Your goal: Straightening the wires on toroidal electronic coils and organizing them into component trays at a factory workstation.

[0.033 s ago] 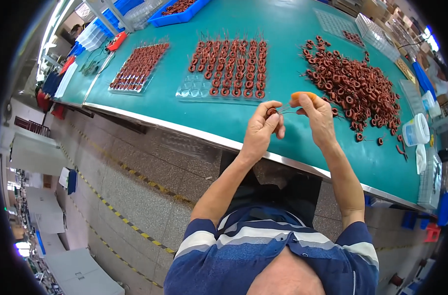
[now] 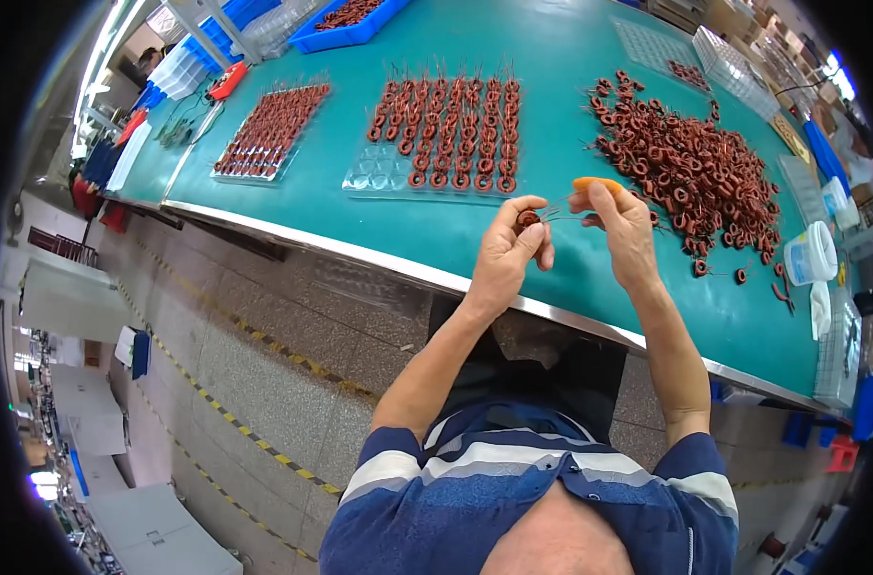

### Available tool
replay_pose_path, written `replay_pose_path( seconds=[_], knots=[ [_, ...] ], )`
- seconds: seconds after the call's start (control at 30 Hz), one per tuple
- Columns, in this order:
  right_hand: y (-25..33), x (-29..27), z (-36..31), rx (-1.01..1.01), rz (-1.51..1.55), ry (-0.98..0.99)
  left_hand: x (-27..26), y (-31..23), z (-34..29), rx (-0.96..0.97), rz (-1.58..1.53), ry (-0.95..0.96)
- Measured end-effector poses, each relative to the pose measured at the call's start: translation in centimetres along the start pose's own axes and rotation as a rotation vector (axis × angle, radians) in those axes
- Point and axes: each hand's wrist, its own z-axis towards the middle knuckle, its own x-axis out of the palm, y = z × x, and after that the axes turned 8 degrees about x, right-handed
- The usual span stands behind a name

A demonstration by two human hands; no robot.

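My left hand (image 2: pixel 503 240) pinches a small copper-wound ring coil (image 2: pixel 527 219) between thumb and fingers, just above the table's near edge. Thin wire leads (image 2: pixel 557 212) stick out of the coil to the right. At their far ends my right hand (image 2: pixel 623 225) is closed, thumb against forefinger, with the leads running into its grip. An orange finger cover (image 2: pixel 597 183) sits on its forefinger. Beyond my left hand lies a clear tray (image 2: pixel 374 173) with rows of similar coils, leads upward; several pockets at its near left hold none. A large heap of loose coils (image 2: pixel 690 168) spreads beyond my right hand.
A second filled coil tray (image 2: pixel 264 139) lies farther left. A blue bin (image 2: pixel 345 34) with coils stands at the back. Along the right are a white tub (image 2: pixel 810 254), red-handled pliers (image 2: pixel 781 295) and clear trays (image 2: pixel 733 67). The green table's metal edge (image 2: pixel 379 257) runs before me.
My right hand has shifted very slightly, and the wire leads between the hands lie a little differently. The left hand keeps its hold on the coil.
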Motion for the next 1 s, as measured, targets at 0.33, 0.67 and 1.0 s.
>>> replay_pose_path(
  seconds=[0.33,0.67,1.0],
  knots=[
    [-2.0,-0.9,-2.6,0.058,-0.006,0.107,0.5,-0.3,-0.1,-0.046,0.043,0.105],
    [-0.4,-0.6,-3.3,0.046,0.229,-0.082,1.9,-1.9,-0.4,0.018,0.148,0.096],
    [-0.6,-1.0,-2.8,0.043,0.234,0.096,0.2,-2.2,-0.6,-0.213,0.008,0.197]
  ],
)
